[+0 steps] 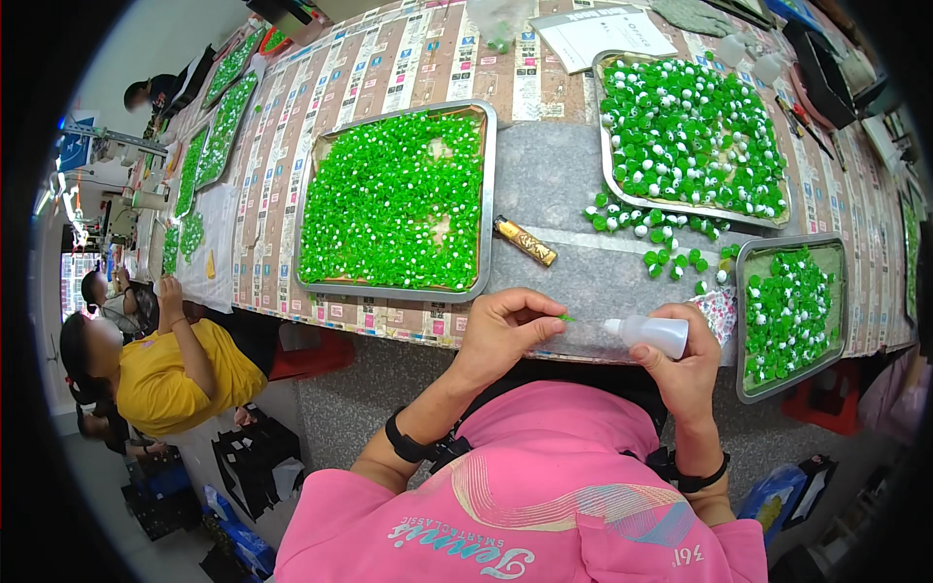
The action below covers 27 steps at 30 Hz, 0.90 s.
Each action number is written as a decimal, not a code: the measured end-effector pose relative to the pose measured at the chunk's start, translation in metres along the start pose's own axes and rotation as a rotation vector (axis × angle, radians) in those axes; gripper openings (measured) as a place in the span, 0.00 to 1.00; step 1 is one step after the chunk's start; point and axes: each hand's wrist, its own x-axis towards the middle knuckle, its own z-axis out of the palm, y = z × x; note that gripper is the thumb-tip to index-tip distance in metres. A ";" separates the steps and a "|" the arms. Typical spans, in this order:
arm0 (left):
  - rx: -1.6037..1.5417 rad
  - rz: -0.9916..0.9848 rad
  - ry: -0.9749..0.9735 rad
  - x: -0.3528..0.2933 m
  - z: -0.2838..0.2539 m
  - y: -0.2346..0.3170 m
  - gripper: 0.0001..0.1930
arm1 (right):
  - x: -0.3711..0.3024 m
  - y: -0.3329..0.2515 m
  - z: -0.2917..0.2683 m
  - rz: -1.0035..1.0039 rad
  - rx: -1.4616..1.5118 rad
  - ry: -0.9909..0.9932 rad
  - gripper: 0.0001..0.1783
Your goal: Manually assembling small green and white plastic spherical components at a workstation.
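Observation:
My left hand (507, 332) pinches a tiny green piece (567, 318) between thumb and fingertips at the table's near edge. Its exact kind is too small to make out. In my right hand (688, 364) lies a translucent white squeeze bottle (653, 333), tilted sideways with its nozzle toward the green piece; a gap separates the two. Beyond my left hand a metal tray (489, 194) holds many small green pieces with white spots. Loose green-and-white balls (671, 255) are strewn beyond the bottle.
A lighter (525, 241) lies right of the large tray. Two more metal trays of green-and-white pieces stand far right (607, 170) and near right (743, 330). A white booklet (603, 39) rests at the back. A person in a yellow shirt (185, 374) sits at left.

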 end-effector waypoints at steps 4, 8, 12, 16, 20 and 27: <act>-0.005 0.000 -0.003 0.000 0.000 0.001 0.07 | 0.000 -0.002 0.000 -0.036 -0.003 0.019 0.21; -0.112 -0.061 -0.030 0.000 -0.001 -0.002 0.07 | -0.002 -0.004 0.000 -0.022 0.055 0.026 0.22; -0.172 -0.133 -0.021 -0.002 0.002 0.001 0.08 | -0.002 -0.005 -0.001 -0.052 0.055 0.031 0.22; -0.189 -0.181 -0.014 -0.001 0.002 0.001 0.08 | -0.003 -0.005 0.000 -0.024 0.084 0.049 0.22; -0.194 -0.182 -0.025 0.000 0.001 -0.001 0.08 | -0.003 -0.004 0.001 0.017 0.100 0.059 0.21; -0.202 -0.185 -0.038 0.001 0.001 0.000 0.08 | -0.001 -0.002 0.001 0.006 0.057 0.044 0.20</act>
